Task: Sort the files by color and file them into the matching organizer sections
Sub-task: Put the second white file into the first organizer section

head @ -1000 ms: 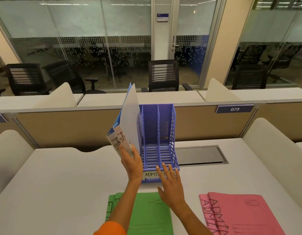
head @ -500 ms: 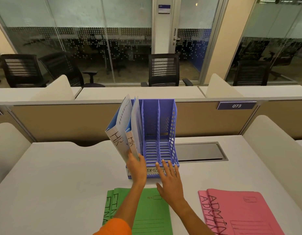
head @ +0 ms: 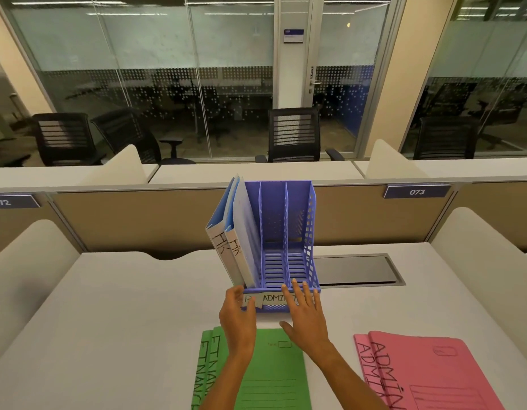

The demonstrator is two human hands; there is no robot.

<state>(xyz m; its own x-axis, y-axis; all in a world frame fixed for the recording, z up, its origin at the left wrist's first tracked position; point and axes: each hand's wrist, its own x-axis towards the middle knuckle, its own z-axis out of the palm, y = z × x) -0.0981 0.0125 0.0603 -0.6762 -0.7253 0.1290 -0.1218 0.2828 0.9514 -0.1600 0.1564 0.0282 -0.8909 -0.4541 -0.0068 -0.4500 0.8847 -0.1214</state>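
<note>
A blue three-section organizer [head: 311,232] stands upright on the white desk [head: 123,306]. Two blue files marked HR [head: 235,232] lean in its left section; the middle and right sections hold nothing. My left hand [head: 237,315] is at the organizer's front lip, fingertips touching the files' lower corner, not wrapped round them. My right hand [head: 303,315] lies flat with spread fingers on the front lip, over the ADMIN label. Green files marked FINANCE [head: 274,374] lie under my forearms. Pink files marked ADMIN [head: 428,371] lie at the near right.
A dark cable hatch [head: 357,270] is set in the desk right of the organizer. A tan divider panel [head: 138,220] with number plates runs behind it. Padded side screens flank the desk. Office chairs and glass walls stand beyond.
My left hand lowered the two blue files from a raised tilt down into the left section and let its grip go. My right hand stayed on the organizer's front.
</note>
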